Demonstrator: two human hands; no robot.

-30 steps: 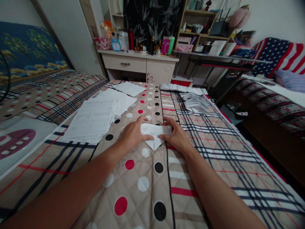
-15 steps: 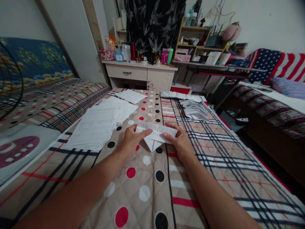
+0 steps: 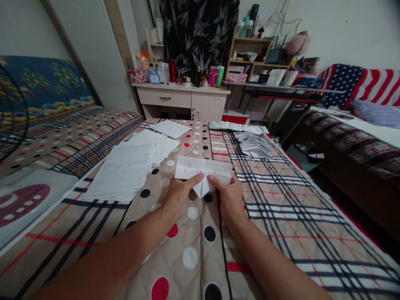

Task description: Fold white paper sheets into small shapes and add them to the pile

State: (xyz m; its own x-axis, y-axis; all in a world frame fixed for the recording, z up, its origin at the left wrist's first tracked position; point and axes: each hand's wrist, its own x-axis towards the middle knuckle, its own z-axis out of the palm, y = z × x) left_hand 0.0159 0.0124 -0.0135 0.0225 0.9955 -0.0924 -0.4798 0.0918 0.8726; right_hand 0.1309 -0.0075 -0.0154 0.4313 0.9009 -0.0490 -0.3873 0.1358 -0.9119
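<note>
A folded sheet of printed paper (image 3: 201, 165) is held up over the bed between my two hands. Its upper part is a wide strip with printed lines, and a pointed flap hangs below the middle. My left hand (image 3: 183, 191) pinches the paper from the left, thumb on the front near the centre. From the right, my right hand (image 3: 230, 193) grips it the same way, its thumb close to the other thumb. Most fingers are hidden behind the paper. Left of my hands lies a stack of printed sheets (image 3: 120, 171).
On the bedspread (image 3: 193, 216), another white sheet (image 3: 171, 128) lies at the far left. A fanned pile of folded papers (image 3: 253, 145) and a row of folded papers (image 3: 237, 126) lie at the far right. A white dresser (image 3: 165, 98) stands beyond the bed.
Both thumbs have slid inward to the middle of the paper, and the hands have moved lower on it. More of the printed strip shows now.
</note>
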